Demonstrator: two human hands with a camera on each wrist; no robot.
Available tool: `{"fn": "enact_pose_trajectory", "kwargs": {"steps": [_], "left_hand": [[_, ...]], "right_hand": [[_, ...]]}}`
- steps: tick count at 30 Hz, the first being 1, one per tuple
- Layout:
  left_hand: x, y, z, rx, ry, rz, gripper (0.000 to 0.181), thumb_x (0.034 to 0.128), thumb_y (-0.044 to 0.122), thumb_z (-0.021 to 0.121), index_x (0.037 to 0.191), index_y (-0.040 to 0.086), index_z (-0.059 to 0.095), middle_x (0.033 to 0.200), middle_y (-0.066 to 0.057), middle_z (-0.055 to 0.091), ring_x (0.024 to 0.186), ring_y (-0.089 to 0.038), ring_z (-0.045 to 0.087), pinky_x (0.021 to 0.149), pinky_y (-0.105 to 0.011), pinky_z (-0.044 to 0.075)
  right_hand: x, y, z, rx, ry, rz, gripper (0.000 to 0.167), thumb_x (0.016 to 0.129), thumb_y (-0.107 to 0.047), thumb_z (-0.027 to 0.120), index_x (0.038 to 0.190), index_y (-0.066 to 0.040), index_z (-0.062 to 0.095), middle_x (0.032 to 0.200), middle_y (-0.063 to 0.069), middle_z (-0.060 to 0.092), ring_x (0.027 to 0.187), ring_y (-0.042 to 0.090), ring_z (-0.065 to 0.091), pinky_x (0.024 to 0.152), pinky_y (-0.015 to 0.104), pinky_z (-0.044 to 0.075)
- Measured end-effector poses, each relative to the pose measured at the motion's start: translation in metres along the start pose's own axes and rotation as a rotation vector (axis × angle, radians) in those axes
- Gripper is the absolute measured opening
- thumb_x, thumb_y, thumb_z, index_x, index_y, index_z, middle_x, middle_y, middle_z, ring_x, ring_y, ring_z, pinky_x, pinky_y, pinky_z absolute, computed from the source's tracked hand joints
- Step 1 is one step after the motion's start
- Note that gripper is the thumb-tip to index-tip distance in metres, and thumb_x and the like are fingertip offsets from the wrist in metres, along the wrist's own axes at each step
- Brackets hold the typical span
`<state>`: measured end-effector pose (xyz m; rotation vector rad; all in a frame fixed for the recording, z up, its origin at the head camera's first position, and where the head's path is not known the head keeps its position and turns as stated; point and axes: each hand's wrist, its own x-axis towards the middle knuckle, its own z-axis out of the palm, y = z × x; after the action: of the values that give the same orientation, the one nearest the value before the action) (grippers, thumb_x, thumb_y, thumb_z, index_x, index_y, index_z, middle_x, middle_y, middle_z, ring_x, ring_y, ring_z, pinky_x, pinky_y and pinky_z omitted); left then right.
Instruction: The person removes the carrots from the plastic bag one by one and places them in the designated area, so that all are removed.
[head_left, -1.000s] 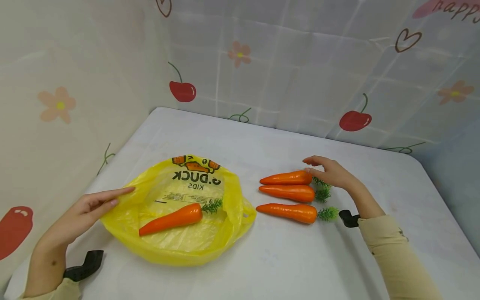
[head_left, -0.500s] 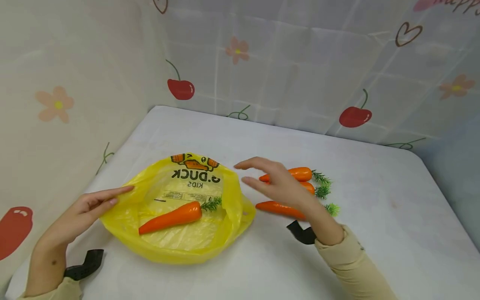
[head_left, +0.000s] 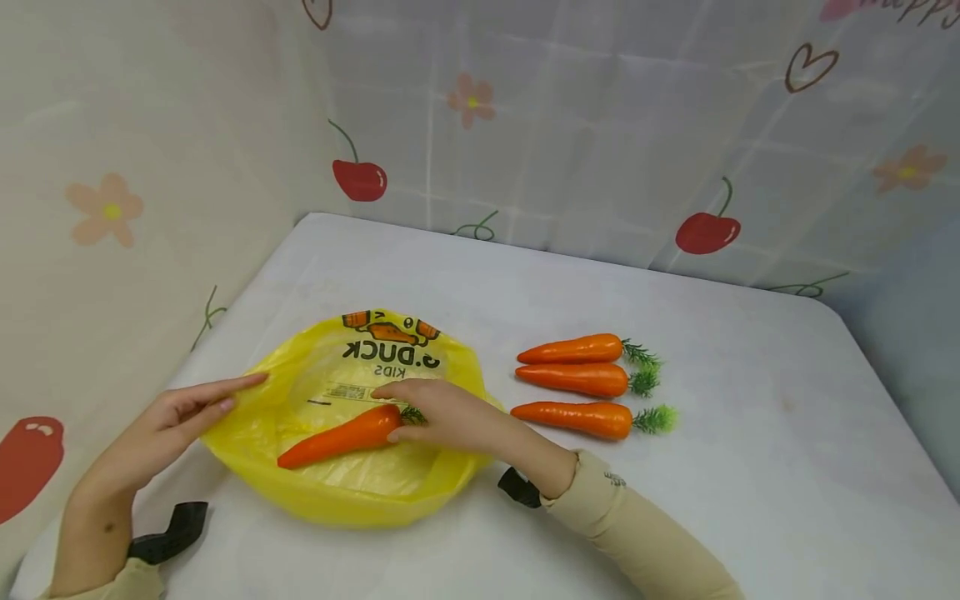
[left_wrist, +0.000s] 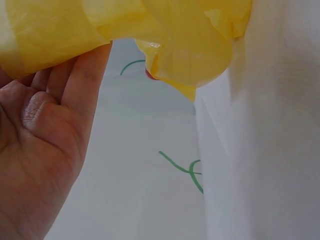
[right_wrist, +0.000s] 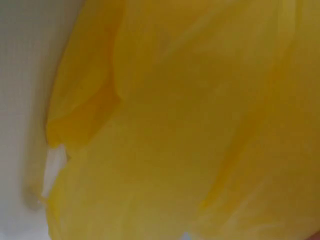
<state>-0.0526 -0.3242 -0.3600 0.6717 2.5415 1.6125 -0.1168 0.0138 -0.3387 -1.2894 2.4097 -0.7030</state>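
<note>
A yellow plastic bag (head_left: 255,475) with duck print lies spread at left, its mouth wide. Inside rests an orange carrot (head_left: 337,442) with a green top. My left hand (head_left: 161,425) holds the bag's left rim, thumb and fingers at the plastic; in the left wrist view the bag film covers the fingertips of this hand (left_wrist: 45,120). My right hand (head_left: 450,417) reaches over the bag's right rim, thumb and fingers spread about the carrot's leafy end. In the right wrist view the bag (right_wrist: 175,140) fills most of the picture.
To the right of the bag lie an upper carrot (head_left: 573,349), a middle carrot (head_left: 577,379) and a lower carrot (head_left: 577,419), tips pointing left. All rest on a white table (head_left: 720,500). A printed curtain (head_left: 570,150) stands behind.
My right hand has moved left from above the row of carrots to inside the bag's mouth. My left hand, the bag and the carrots stay in place.
</note>
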Motion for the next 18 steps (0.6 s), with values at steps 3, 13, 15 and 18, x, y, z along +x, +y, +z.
{"fn": "enact_pose_trajectory", "kwargs": {"steps": [3, 13, 15, 18], "left_hand": [[0.001, 0.000, -0.002, 0.004, -0.006, 0.012, 0.036, 0.0965, -0.007, 0.041, 0.131, -0.004, 0.050, 0.134, 0.001, 0.051, 0.122, -0.003, 0.041, 0.090, -0.012, 0.036], [0.000, 0.000, -0.003, 0.008, -0.016, 0.004, 0.036, 0.0971, -0.007, 0.040, 0.132, -0.004, 0.049, 0.135, 0.002, 0.050, 0.123, -0.002, 0.040, 0.090, -0.012, 0.036], [0.000, 0.000, -0.003, 0.005, -0.022, 0.002, 0.036, 0.0976, -0.006, 0.040, 0.133, -0.005, 0.049, 0.136, 0.004, 0.050, 0.123, -0.001, 0.040, 0.090, -0.011, 0.036], [0.001, -0.001, -0.004, 0.007, -0.023, 0.011, 0.036, 0.0977, -0.006, 0.040, 0.132, -0.005, 0.048, 0.135, 0.004, 0.050, 0.122, -0.001, 0.040, 0.090, -0.011, 0.035]], "right_hand": [[0.006, 0.000, 0.003, -0.078, -0.028, 0.044, 0.055, 0.089, -0.033, 0.065, 0.137, -0.011, 0.048, 0.135, -0.001, 0.049, 0.125, 0.011, 0.041, 0.102, 0.024, 0.029], [0.020, 0.003, 0.016, -0.217, -0.043, 0.069, 0.054, 0.084, -0.035, 0.071, 0.130, -0.014, 0.055, 0.125, -0.005, 0.057, 0.112, 0.010, 0.051, 0.095, 0.025, 0.036], [0.021, 0.004, 0.018, -0.223, -0.029, 0.064, 0.050, 0.082, -0.035, 0.073, 0.126, -0.015, 0.058, 0.119, -0.007, 0.060, 0.104, 0.009, 0.054, 0.090, 0.025, 0.039], [0.022, 0.006, 0.019, -0.225, -0.001, 0.056, 0.045, 0.080, -0.037, 0.075, 0.118, -0.017, 0.061, 0.109, -0.009, 0.062, 0.092, 0.006, 0.054, 0.082, 0.024, 0.040]]}}
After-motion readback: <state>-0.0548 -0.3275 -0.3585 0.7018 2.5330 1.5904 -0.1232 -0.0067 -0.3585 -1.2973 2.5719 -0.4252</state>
